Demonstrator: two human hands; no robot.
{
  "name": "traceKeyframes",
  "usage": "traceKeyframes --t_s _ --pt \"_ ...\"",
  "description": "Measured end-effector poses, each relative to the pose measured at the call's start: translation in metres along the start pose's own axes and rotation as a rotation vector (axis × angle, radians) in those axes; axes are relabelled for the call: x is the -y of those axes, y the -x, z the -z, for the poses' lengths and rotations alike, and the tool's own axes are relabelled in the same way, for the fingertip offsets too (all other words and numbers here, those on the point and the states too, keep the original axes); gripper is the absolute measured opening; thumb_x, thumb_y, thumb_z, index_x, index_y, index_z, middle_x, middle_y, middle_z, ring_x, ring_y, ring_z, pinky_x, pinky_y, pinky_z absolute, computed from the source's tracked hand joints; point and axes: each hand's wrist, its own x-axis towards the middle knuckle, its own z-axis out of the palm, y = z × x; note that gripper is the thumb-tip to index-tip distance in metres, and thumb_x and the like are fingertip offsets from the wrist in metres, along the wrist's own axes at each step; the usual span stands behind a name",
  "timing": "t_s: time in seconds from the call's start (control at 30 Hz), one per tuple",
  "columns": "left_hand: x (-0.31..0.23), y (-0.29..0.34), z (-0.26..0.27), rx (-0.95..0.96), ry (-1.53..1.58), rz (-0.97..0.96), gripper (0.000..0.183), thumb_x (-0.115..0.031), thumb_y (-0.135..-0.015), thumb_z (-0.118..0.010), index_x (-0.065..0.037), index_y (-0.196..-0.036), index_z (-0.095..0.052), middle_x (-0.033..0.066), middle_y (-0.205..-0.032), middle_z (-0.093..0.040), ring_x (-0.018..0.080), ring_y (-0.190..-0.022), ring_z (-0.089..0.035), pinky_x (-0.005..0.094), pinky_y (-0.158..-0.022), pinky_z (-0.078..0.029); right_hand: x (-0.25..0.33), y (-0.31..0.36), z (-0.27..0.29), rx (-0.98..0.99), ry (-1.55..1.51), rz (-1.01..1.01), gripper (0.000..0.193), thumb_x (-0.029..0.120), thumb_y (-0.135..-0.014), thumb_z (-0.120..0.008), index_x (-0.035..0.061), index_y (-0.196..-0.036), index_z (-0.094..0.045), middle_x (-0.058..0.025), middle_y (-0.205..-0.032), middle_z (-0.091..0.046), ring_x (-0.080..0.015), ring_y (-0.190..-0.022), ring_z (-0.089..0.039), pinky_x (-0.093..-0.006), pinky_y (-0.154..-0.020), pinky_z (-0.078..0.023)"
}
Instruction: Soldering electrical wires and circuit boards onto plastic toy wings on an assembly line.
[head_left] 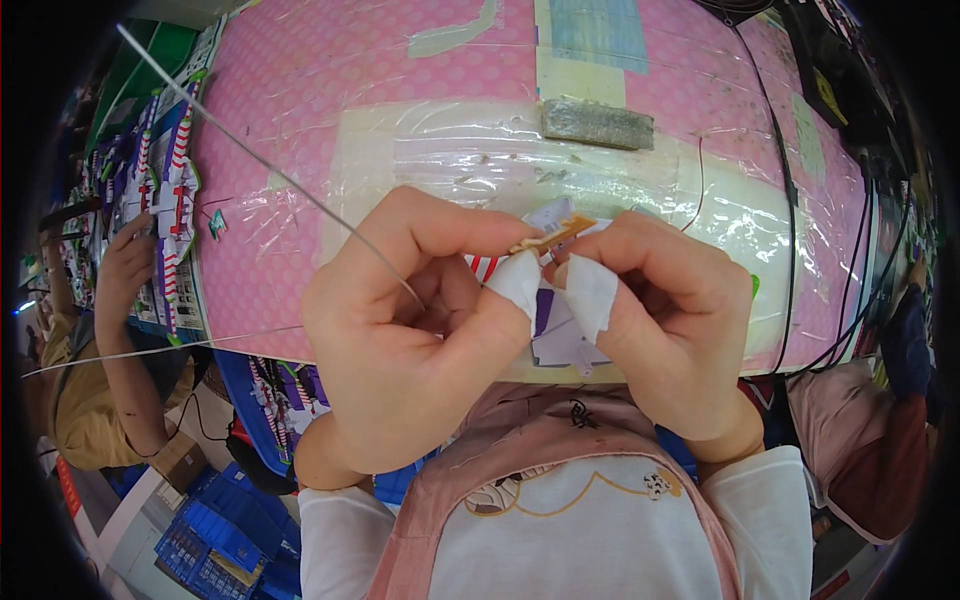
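Observation:
My left hand (400, 330) pinches a small flat tan-brown strip (560, 236) between index finger and thumb. A thin grey wire (290, 180) runs from the upper left to the curled fingers of that hand. Close against the strip, my right hand (670, 320) is closed in a pinch; what its fingertips grip is hidden. White tape wraps both thumbs. Below and behind the hands lies a white and purple plastic piece (565, 340) with red stripes, mostly covered.
A grey rectangular block (598, 124) sits on the pink, film-covered table (290, 90). Black cables (790, 200) run down the right side. Striped plastic parts (178, 200) line the left edge, where another person's hand (125, 265) works. Blue crates (225, 520) stand lower left.

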Motion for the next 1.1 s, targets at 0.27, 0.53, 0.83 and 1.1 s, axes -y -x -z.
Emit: traceKeyframes --t_s 0.27,0.53,0.83,1.1 --pt "-0.004 0.0 0.0 0.022 -0.071 0.037 0.015 0.007 -0.076 -0.057 0.003 -0.09 -0.054 0.0126 -0.09 -0.062 0.0137 -0.08 -0.061 0.0237 -0.072 -0.048 -0.011 -0.004 -0.001 -0.052 0.027 0.203 0.009 0.006 -0.078 -0.063 -0.0019 -0.082 -0.062 -0.0039 -0.063 -0.054 -0.0045 -0.047 -0.045 -0.0207 -0.042 -0.035" --pt "-0.006 0.0 -0.001 0.011 0.005 0.074 0.013 0.005 -0.076 -0.059 0.003 -0.087 -0.053 0.0119 -0.089 -0.062 0.013 -0.079 -0.061 0.0226 -0.072 -0.048 -0.001 0.001 0.002 -0.021 -0.046 -0.008 0.01 0.002 -0.082 -0.057 -0.0069 -0.085 -0.06 -0.0078 -0.081 -0.059 -0.0109 -0.074 -0.055 -0.022 -0.065 -0.043" --pt "-0.006 -0.001 0.0 0.028 0.019 0.072 0.013 0.005 -0.075 -0.06 0.003 -0.086 -0.054 0.0127 -0.089 -0.062 0.0136 -0.08 -0.061 0.0234 -0.073 -0.048 -0.004 0.0 0.003 0.002 -0.085 0.026 0.009 0.003 -0.081 -0.059 -0.0059 -0.083 -0.06 -0.0057 -0.075 -0.058 -0.0077 -0.066 -0.051 -0.021 -0.057 -0.039" --pt "-0.004 -0.001 -0.001 0.027 0.002 0.067 0.013 0.005 -0.075 -0.061 0.003 -0.085 -0.054 0.0138 -0.09 -0.062 0.0143 -0.08 -0.061 0.0242 -0.073 -0.049 -0.011 -0.003 0.001 -0.021 -0.096 0.125 0.009 0.006 -0.079 -0.062 -0.0028 -0.081 -0.061 -0.0015 -0.064 -0.055 -0.0015 -0.05 -0.043 -0.0186 -0.042 -0.032"
